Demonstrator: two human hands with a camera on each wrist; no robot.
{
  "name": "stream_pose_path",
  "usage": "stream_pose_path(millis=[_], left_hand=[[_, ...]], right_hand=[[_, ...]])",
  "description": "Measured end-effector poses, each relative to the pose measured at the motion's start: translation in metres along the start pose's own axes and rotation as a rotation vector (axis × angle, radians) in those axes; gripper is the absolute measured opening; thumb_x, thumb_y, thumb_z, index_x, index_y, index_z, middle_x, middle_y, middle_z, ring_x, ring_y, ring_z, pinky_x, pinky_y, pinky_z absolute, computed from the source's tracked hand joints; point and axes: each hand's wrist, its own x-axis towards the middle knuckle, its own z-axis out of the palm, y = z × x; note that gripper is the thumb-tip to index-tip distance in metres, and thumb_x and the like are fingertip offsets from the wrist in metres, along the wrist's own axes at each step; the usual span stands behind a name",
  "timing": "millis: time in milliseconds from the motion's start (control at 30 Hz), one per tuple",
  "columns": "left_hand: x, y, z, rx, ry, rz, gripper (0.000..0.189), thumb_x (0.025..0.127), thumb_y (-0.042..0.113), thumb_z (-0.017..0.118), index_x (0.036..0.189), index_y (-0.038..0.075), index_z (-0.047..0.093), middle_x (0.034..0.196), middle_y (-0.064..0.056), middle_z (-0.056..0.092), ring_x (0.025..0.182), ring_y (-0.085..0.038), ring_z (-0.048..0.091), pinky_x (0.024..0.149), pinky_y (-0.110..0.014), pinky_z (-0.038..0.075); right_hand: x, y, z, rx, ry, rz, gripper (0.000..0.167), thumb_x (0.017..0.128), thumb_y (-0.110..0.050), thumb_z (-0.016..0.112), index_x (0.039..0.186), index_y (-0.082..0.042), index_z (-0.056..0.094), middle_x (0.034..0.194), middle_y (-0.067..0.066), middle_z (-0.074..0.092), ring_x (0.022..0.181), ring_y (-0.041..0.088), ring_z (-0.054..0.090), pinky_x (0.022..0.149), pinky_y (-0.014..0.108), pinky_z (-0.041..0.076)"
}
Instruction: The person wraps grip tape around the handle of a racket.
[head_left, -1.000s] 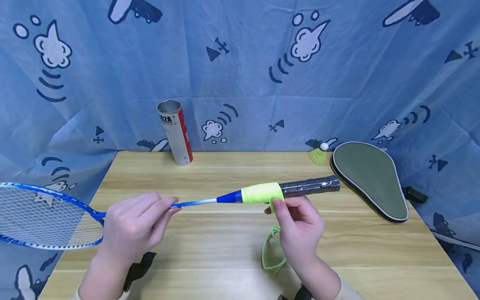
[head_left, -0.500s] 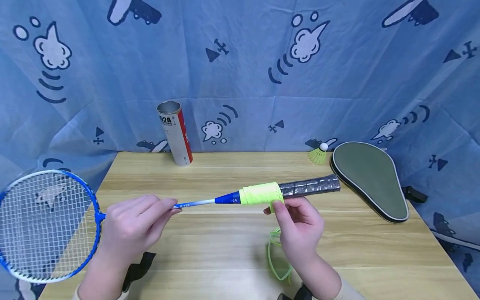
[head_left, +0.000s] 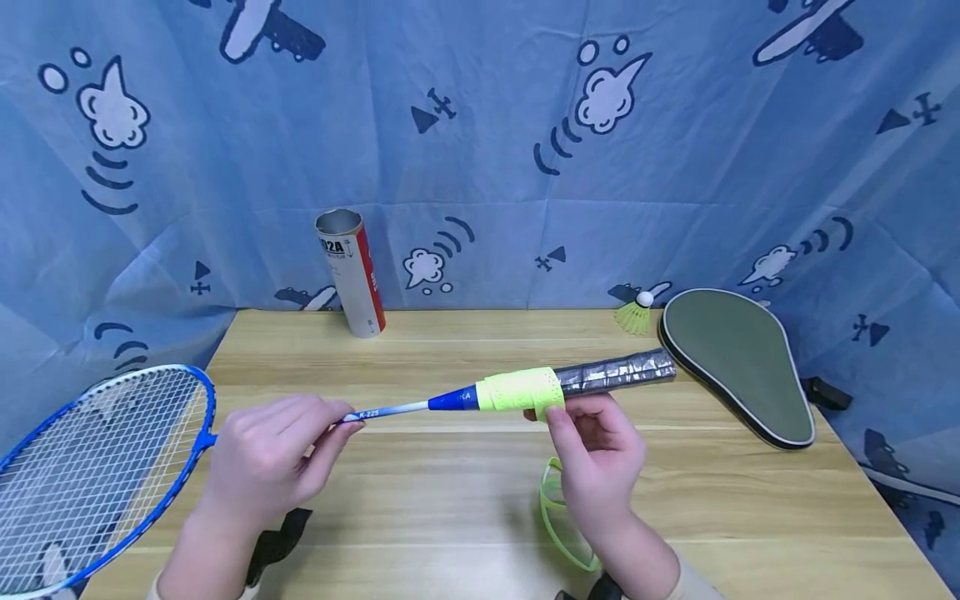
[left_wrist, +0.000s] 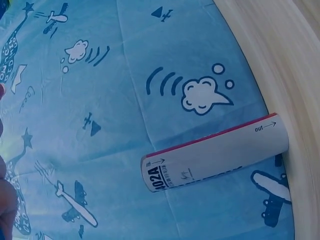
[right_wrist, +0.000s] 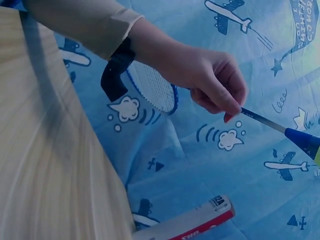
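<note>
A blue-and-white badminton racket (head_left: 390, 410) is held crosswise above the table, its strung head at the left and its dark handle (head_left: 618, 372) at the right. My left hand (head_left: 273, 450) pinches the shaft between thumb and fingers, as the right wrist view also shows. Yellow-green grip tape (head_left: 521, 390) is wound around the front part of the handle; the rear part shows dark and shiny. At the tape's lower edge, my right hand (head_left: 600, 467) pinches the strip with thumb and fingers. A loose loop of yellow-green tape (head_left: 553, 521) hangs below, beside the right wrist.
A shuttlecock tube (head_left: 351, 275) stands upright at the table's back left. Toward the back right are a yellow shuttlecock (head_left: 634, 315) and a green paddle-shaped case (head_left: 738, 367). A blue printed curtain (head_left: 480, 150) hangs behind the wooden table (head_left: 750, 508).
The racket has turned about its shaft, its head tilting from narrow to broad and part way back. The loose tape loop has swung right. Both hands keep their hold.
</note>
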Motion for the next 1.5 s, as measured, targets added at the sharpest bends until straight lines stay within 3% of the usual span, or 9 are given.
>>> stream_pose_path(millis=[133, 367, 500, 667, 867, 1067, 1200, 1333, 1500], left_hand=[[0.0001, -0.0016, -0.0012, -0.005, 0.038, 0.035, 0.042, 0.106, 0.04, 0.058, 0.087, 0.008, 0.076, 0.068, 0.004, 0.068, 0.046, -0.007, 0.051, 0.043, -0.016, 0.042], [-0.0017, -0.0032, -0.0065, -0.023, 0.034, 0.026, 0.043, 0.107, 0.039, 0.058, 0.088, 0.006, 0.079, 0.071, 0.0, 0.069, 0.048, -0.01, 0.055, 0.047, -0.019, 0.049], [-0.0016, -0.0034, -0.006, -0.021, 0.043, 0.033, 0.042, 0.106, 0.037, 0.06, 0.087, 0.005, 0.079, 0.076, -0.002, 0.069, 0.053, -0.014, 0.061, 0.05, -0.025, 0.054], [-0.0015, -0.0029, -0.0045, -0.008, 0.027, 0.015, 0.043, 0.106, 0.039, 0.059, 0.087, 0.006, 0.08, 0.074, 0.0, 0.066, 0.052, -0.012, 0.056, 0.049, -0.022, 0.052], [-0.0037, -0.0033, -0.0033, -0.02, -0.016, -0.026, 0.044, 0.107, 0.041, 0.056, 0.088, 0.009, 0.079, 0.072, 0.003, 0.065, 0.049, -0.008, 0.052, 0.049, -0.017, 0.048], [-0.0056, -0.0059, -0.0039, -0.128, -0.056, -0.058, 0.042, 0.106, 0.042, 0.057, 0.088, 0.01, 0.077, 0.073, 0.005, 0.066, 0.05, -0.005, 0.049, 0.05, -0.01, 0.044], [-0.0044, -0.0049, -0.0059, -0.101, -0.072, -0.065, 0.044, 0.107, 0.044, 0.054, 0.096, 0.01, 0.079, 0.076, 0.003, 0.071, 0.051, -0.007, 0.056, 0.051, -0.013, 0.047], [-0.0012, -0.0017, -0.0031, -0.009, 0.022, -0.026, 0.042, 0.106, 0.042, 0.058, 0.093, 0.009, 0.081, 0.077, 0.0, 0.073, 0.057, -0.014, 0.065, 0.054, -0.028, 0.056], [-0.0032, -0.0019, 0.0005, -0.02, 0.079, 0.012, 0.042, 0.105, 0.038, 0.061, 0.089, 0.005, 0.081, 0.074, -0.002, 0.073, 0.057, -0.016, 0.066, 0.055, -0.031, 0.058]], right_hand=[[-0.0006, 0.0004, 0.0025, 0.031, 0.006, -0.025, 0.02, 0.091, 0.016, 0.065, 0.086, 0.027, 0.049, 0.094, 0.01, 0.073, 0.078, 0.02, 0.076, 0.073, 0.029, 0.063], [-0.0017, 0.0027, 0.0049, 0.006, -0.066, -0.005, 0.017, 0.097, 0.014, 0.059, 0.084, 0.023, 0.054, 0.082, 0.014, 0.074, 0.07, 0.017, 0.073, 0.067, 0.027, 0.062], [-0.0045, 0.0028, 0.0043, -0.057, -0.094, -0.012, 0.021, 0.1, 0.012, 0.055, 0.079, 0.018, 0.054, 0.063, 0.012, 0.058, 0.055, 0.013, 0.057, 0.049, 0.022, 0.049], [-0.0062, 0.0027, 0.0034, -0.017, -0.076, -0.007, 0.018, 0.098, 0.016, 0.054, 0.08, 0.019, 0.052, 0.059, 0.011, 0.047, 0.05, 0.015, 0.041, 0.042, 0.027, 0.032], [-0.0051, 0.0027, 0.0041, -0.016, -0.073, 0.013, 0.012, 0.096, 0.016, 0.057, 0.086, 0.021, 0.054, 0.076, 0.01, 0.067, 0.063, 0.014, 0.062, 0.055, 0.023, 0.051], [-0.0026, 0.0015, 0.0054, 0.058, -0.052, -0.02, 0.01, 0.093, 0.015, 0.064, 0.088, 0.021, 0.058, 0.113, 0.024, 0.074, 0.099, 0.028, 0.075, 0.067, 0.027, 0.061], [-0.0043, -0.0002, 0.0061, 0.075, 0.021, -0.006, 0.012, 0.09, 0.018, 0.066, 0.082, 0.021, 0.057, 0.098, 0.016, 0.077, 0.086, 0.024, 0.076, 0.067, 0.027, 0.061], [-0.0043, -0.0001, 0.0059, 0.055, 0.115, -0.018, 0.014, 0.088, 0.018, 0.069, 0.08, 0.02, 0.058, 0.084, 0.008, 0.074, 0.068, 0.017, 0.071, 0.067, 0.027, 0.061], [-0.0017, 0.0004, 0.003, 0.062, 0.096, -0.013, 0.012, 0.09, 0.017, 0.067, 0.082, 0.021, 0.058, 0.087, 0.01, 0.074, 0.069, 0.019, 0.07, 0.067, 0.028, 0.061]])
